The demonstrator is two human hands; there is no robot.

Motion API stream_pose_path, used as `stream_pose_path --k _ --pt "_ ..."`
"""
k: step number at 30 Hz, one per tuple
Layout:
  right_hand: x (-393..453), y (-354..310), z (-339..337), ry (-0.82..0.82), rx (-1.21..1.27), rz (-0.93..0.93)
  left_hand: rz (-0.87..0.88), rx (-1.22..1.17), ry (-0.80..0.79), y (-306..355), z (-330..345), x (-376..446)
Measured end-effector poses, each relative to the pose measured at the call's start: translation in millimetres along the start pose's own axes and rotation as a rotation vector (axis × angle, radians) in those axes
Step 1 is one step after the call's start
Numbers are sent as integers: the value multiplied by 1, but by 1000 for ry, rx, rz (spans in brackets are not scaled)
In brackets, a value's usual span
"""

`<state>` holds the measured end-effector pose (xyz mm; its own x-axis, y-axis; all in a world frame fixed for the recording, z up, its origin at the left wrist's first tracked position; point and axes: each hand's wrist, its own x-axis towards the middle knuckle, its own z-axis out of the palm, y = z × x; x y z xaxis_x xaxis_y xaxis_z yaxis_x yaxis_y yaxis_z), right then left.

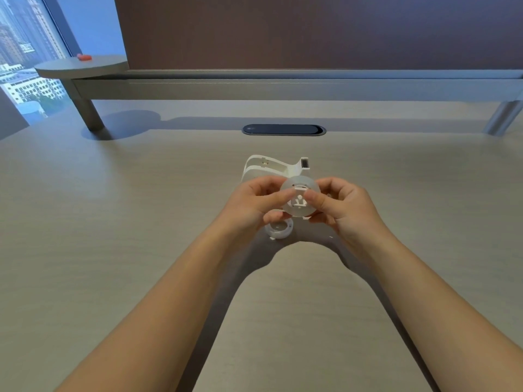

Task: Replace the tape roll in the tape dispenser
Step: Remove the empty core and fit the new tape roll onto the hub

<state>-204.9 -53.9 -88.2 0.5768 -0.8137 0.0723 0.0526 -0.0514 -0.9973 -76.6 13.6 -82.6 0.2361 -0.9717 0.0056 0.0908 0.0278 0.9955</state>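
Both hands hold a translucent tape roll [300, 185] above the desk, with a white plastic hub [299, 201] sitting in its centre. My left hand [252, 203] grips the roll's left side, its thumb pressing near the hub. My right hand [343, 206] grips the right side, thumb on the roll's face. Behind the hands the white tape dispenser [268, 165] stands on the desk, its cutter end [304, 163] pointing right. A smaller, nearly used-up roll [278, 229] lies flat on the desk just under my left hand.
A dark oval cable slot [283, 129] is set into the desk beyond the dispenser. A raised shelf on metal legs [85, 108] runs along the back, with a small red object [84, 57] on its round left end. A window is at far left.
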Motion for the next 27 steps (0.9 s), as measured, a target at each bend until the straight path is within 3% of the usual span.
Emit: stream_pose_path --k 18,22,27 --pt "1 4 6 44 -131 -182 242 273 158 -4 2 0" --pt "3 5 8 54 -112 -153 199 246 162 -5 3 1" --pt "1 -1 7 16 -8 -31 37 10 180 -1 3 3"
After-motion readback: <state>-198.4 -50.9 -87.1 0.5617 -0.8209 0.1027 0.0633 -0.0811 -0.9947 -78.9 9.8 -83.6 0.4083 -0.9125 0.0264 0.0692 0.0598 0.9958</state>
